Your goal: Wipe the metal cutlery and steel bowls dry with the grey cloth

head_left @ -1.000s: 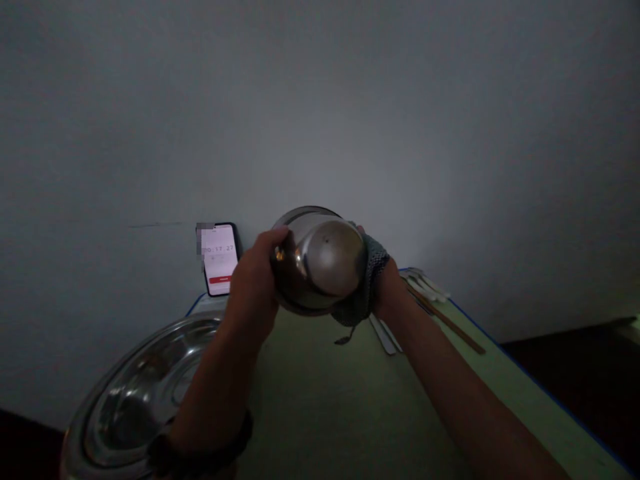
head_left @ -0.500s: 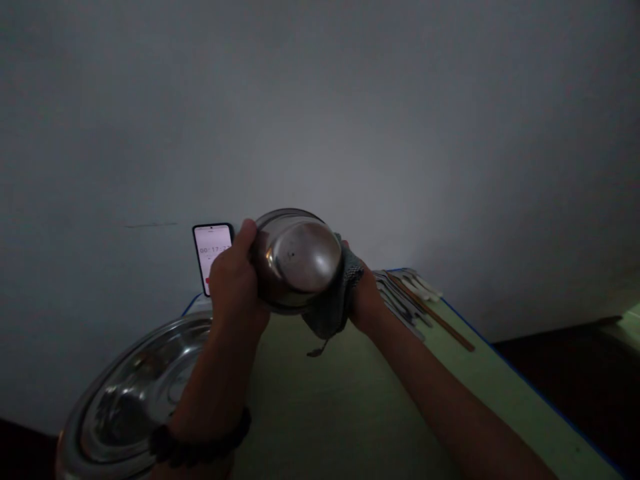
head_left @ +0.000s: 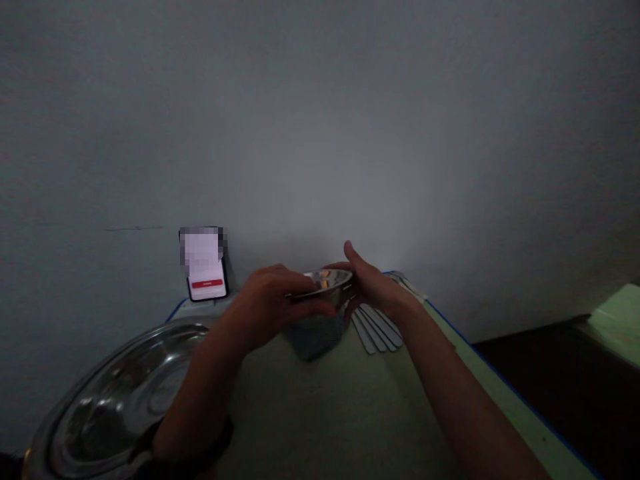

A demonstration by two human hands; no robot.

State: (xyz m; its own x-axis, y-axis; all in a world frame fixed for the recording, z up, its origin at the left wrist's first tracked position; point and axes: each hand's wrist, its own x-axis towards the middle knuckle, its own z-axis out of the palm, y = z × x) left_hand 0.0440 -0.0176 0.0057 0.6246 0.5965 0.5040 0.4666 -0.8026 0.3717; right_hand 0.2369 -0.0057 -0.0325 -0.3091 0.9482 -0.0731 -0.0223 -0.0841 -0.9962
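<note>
A shiny steel bowl (head_left: 327,280) is up over the table, its rim seen almost edge-on. My left hand (head_left: 273,300) is closed on the bowl's left side, fingers over the rim and thumb beneath. At the right side is my right hand (head_left: 373,283), its thumb raised and its other fingers bent around the bowl's edge. Below the bowl is a grey-green cloth (head_left: 313,339); whether it hangs from a hand or rests on the table I cannot tell.
A large steel basin (head_left: 120,393) stands at the left of the pale green table (head_left: 325,427). Behind it, a phone (head_left: 205,267) leans against the wall. Several metal utensil handles (head_left: 375,330) lie beyond my right hand. Blue trim (head_left: 505,383) marks the table's right edge.
The bowl has come down and turned from showing its underside to showing its rim edge-on. The cloth, earlier in my right hand against the bowl, is now below it. My right thumb has lifted.
</note>
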